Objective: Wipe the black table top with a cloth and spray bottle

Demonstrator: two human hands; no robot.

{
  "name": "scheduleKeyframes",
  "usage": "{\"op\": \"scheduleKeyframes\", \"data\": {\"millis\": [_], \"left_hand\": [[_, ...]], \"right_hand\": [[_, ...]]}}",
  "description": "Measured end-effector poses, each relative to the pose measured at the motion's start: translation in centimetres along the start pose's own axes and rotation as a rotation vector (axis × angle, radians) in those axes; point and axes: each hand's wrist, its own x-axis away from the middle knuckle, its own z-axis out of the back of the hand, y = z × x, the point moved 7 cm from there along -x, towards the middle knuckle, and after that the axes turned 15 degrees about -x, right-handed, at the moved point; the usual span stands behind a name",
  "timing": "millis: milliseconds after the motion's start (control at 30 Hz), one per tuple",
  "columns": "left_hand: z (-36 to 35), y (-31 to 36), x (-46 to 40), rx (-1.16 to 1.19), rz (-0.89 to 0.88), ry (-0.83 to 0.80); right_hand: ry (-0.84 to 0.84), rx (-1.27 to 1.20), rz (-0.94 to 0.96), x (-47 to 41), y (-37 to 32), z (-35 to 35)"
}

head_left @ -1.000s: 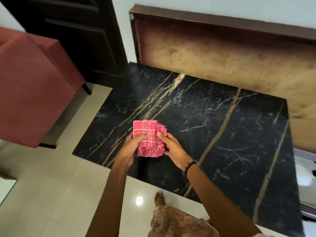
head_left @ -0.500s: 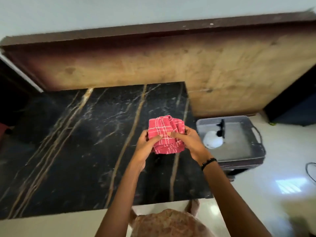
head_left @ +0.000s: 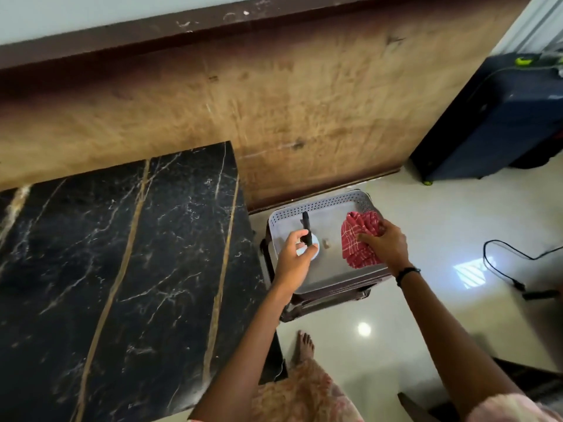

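Black marble table top with gold veins (head_left: 122, 254) lies left, bare. A moment ago both hands held the red checked cloth (head_left: 359, 242) over it; now the right hand (head_left: 385, 243) presses the bunched cloth, fingers closed on it, in the grey perforated plastic tray (head_left: 320, 205) beside the table. The left hand (head_left: 294, 254) curls around the white spray bottle with black nozzle (head_left: 307, 236), apparently gripping. Spraying likely comes next.

One black table top (head_left: 122, 269), one red cloth (head_left: 359, 242), one spray bottle (head_left: 307, 239), one grey tray (head_left: 320, 205), two hands.
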Motion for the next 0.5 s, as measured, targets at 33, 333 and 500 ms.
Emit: {"op": "scheduleKeyframes", "data": {"millis": [33,333,500], "left_hand": [[-0.4,0.0,-0.5,-0.043,-0.004,0.016],[-4.4,-2.1,-4.5,-0.279,-0.04,0.083],[-4.6,-3.2,-4.9,-0.254,-0.06,0.134]], "right_hand": [[-0.016,0.014,-0.032,-1.2,1.1,-0.5],[-0.259,0.001,-0.231,-10.8,8.4,-5.7],[-0.26,0.101,-0.25,-13.4,12.4,-5.2]]}}
